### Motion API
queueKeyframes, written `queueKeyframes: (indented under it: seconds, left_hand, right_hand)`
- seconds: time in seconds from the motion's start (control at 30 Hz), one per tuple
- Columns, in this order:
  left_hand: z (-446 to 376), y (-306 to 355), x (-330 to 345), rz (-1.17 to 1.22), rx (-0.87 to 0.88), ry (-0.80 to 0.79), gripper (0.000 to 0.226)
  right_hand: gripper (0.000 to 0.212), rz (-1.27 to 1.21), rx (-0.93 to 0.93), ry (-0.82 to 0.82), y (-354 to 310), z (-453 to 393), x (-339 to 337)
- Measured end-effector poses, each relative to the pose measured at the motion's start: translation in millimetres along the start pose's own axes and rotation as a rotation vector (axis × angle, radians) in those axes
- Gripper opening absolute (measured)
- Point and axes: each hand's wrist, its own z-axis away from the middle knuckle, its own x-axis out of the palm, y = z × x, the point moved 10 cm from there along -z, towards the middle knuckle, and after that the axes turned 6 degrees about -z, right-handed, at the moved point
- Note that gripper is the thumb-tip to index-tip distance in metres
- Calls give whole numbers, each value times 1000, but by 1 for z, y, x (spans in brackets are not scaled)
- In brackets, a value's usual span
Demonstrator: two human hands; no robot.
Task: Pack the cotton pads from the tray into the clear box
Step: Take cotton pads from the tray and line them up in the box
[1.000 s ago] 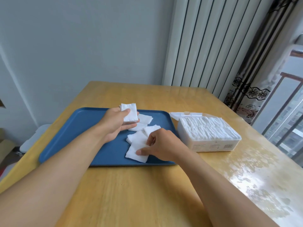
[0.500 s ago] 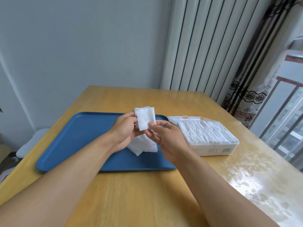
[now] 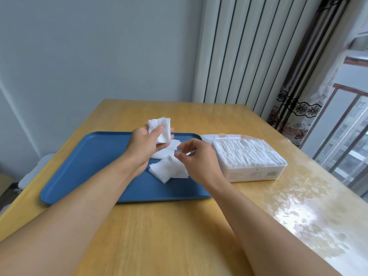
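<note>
Left hand (image 3: 146, 145) grips a small stack of white square cotton pads (image 3: 161, 128), held up over the far edge of the flat blue plastic tray (image 3: 83, 166). Right hand (image 3: 196, 156) hovers just right of it, fingers loosely curled, holding nothing as far as I can tell. Loose white pads (image 3: 167, 170) lie in a heap on the tray's right half. Clear rectangular plastic box (image 3: 253, 172), lid open, sits on the wooden worktop (image 3: 169, 236) just right of the tray, packed with pads.
</note>
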Motion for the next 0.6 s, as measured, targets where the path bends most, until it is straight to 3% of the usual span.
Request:
queueKeyframes:
  seconds: [0.07,0.17,0.27,0.4,0.5,0.6]
  left_hand:
    - [-5,-5,-15,4,-42,57,18]
    - [-8,-20,-29,4,-139,88,21]
    - [-9,-28,-35,1,-189,86,23]
    - [-9,-32,-30,-6,-217,38,24]
    - [-6,-31,-26,-25,-226,11,24]
    - [-6,-30,-27,-49,-220,3,26]
  right_hand:
    - [24,256,-68,-41,-4,3,9]
    - [55,510,-39,-210,8,7,36]
    - [62,596,-28,-235,9,8,38]
    - [48,535,-17,-280,9,7,40]
    - [22,344,-8,-278,7,6,36]
    - [16,150,-17,-252,3,6,28]
